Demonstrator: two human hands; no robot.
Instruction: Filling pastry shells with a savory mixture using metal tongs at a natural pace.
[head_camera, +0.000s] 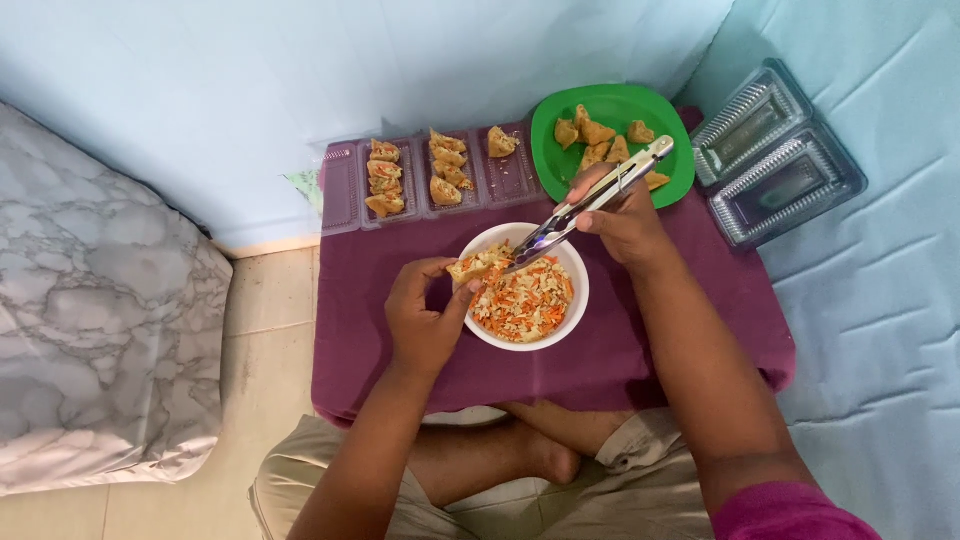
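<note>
Left hand (425, 318) hides much of the pastry (478, 264) under tongs (590, 200)

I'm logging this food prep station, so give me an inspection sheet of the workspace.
Surface: purple cloth over a low table.
Job's things: white bowl of shredded filling; pastry; metal tongs.
Clutter: green plate of pastries; clear tray, partly filled; empty clear containers.
Grippers: left hand holds the pastry; right hand holds the tongs.
Cables: nothing seen.
Surroundings: blue sheet, marbled cushion, tiled floor.
</note>
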